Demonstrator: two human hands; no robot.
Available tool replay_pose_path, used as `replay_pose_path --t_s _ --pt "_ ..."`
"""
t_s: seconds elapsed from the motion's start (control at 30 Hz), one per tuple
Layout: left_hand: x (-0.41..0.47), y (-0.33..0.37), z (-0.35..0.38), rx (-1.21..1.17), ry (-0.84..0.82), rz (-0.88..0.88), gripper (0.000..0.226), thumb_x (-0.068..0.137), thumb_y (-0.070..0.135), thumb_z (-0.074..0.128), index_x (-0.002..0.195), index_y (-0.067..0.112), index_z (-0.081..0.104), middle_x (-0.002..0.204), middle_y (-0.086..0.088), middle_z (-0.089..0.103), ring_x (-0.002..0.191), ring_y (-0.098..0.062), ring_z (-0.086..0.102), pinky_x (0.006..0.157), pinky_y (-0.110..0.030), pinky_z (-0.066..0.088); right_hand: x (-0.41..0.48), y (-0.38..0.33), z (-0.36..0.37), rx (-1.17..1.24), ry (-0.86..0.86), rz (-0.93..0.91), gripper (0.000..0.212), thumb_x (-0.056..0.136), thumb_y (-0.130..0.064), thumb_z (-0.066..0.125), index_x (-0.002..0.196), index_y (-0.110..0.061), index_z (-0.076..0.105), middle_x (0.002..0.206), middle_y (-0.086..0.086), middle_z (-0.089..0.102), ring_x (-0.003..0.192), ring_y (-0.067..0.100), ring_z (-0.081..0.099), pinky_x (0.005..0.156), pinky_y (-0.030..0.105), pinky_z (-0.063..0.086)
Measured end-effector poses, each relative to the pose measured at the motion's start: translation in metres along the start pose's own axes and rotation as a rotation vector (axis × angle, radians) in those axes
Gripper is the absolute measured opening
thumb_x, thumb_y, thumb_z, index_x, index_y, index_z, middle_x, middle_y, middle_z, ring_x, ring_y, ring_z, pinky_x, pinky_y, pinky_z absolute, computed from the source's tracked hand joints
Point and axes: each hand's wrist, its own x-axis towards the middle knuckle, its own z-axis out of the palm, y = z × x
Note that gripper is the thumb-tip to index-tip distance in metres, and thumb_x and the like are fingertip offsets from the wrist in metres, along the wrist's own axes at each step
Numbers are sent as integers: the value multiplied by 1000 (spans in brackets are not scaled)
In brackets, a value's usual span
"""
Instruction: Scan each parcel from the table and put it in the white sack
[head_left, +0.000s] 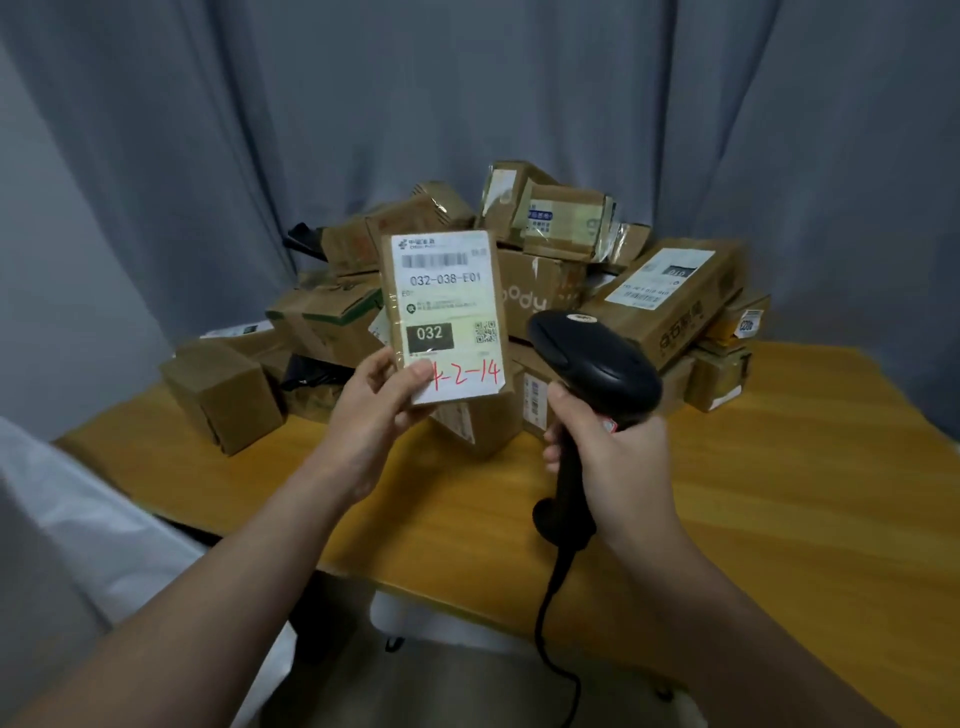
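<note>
- The white fabric sack (78, 519) sits low on the left, beside the tabletop's near corner; I cannot see its mouth.
- The left hand (374, 410) pinches 1 small brown cardboard parcel with a white shipping label (447, 312) by its lower corner, upright in the air, label facing the person.
- The right hand (608, 452) is clenched round the handle of the black handheld barcode scanner (592, 364), whose head is just beside the parcel.
- Scanning looks to be the step in hand. Next, I judge, the scanner must face the barcode at the label's top, then the parcel swings left and down to the sack.
- The yellow wooden tabletop (779, 493) has bare room in front; the scanner's cord hangs over its near edge and might snag.
- The heap of brown cardboard parcels (561, 291) waits behind, before the grey curtain (467, 104).
</note>
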Motion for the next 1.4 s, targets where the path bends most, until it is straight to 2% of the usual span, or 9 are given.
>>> replay_pose_path --t_s 0.2,0.33,0.43,0.53,0.6,0.73,0.83,1.0,1.4 --pt "-19 14 -46 387 -166 -54 88 67 40 82 141 20 39 124 -1 63 104 -16 67 89 -34 54 -15 -5 -7 -32 4 24 8 86 -16 70 87 -8 67 72 9 63 63 15 63 54 23 54" --pt "-36 -23 -50 262 10 -179 87 57 42 80 131 14 44 121 -4 63 104 -21 66 94 -42 52 -36 15 -2 -175 -61 69 8 85 -13 70 89 -7 68 74 22 61 55 13 63 52 21 53" --pt "-52 -61 -48 259 96 -238 73 65 35 86 121 16 41 119 -2 61 102 -18 63 87 -34 53 -57 31 3 -223 -102 98 11 83 -19 73 77 -12 68 60 10 63 52 18 62 53 30 54" --pt "-66 -84 -49 313 117 -224 74 72 27 81 129 14 35 114 5 58 95 -5 58 75 -18 47 -75 46 8 -268 -137 159 17 82 -25 74 70 -14 68 51 5 60 47 18 59 49 29 51" --pt "-67 -92 -54 333 120 -204 92 67 30 84 138 9 30 125 -1 56 104 -11 57 85 -22 47 -84 56 10 -294 -136 195 21 83 -26 73 71 -10 67 49 3 58 45 18 57 46 27 48" --pt "-70 -89 -60 448 79 -189 113 50 48 87 139 11 28 134 -5 52 118 -17 54 105 -39 43 -98 64 14 -264 -88 221 19 84 -24 72 80 -7 66 52 4 59 45 16 58 47 27 48" --pt "-69 -87 -63 484 73 -181 101 63 34 87 139 9 26 135 -4 51 118 -16 53 105 -37 43 -97 57 19 -252 -92 165 18 84 -25 72 75 -11 66 50 3 59 44 15 58 46 26 48" --pt "-64 -89 -66 518 83 -184 99 67 33 85 141 9 24 138 -6 50 123 -19 51 106 -40 42 -92 46 22 -285 -143 85 20 85 -25 71 69 -13 65 50 2 58 45 17 59 48 28 49" --pt "-59 -92 -65 510 128 -170 102 65 37 85 143 10 23 142 -7 45 128 -21 46 109 -41 40 -96 51 19 -298 -141 147 20 85 -28 70 88 -9 66 57 5 60 46 13 59 47 25 49"
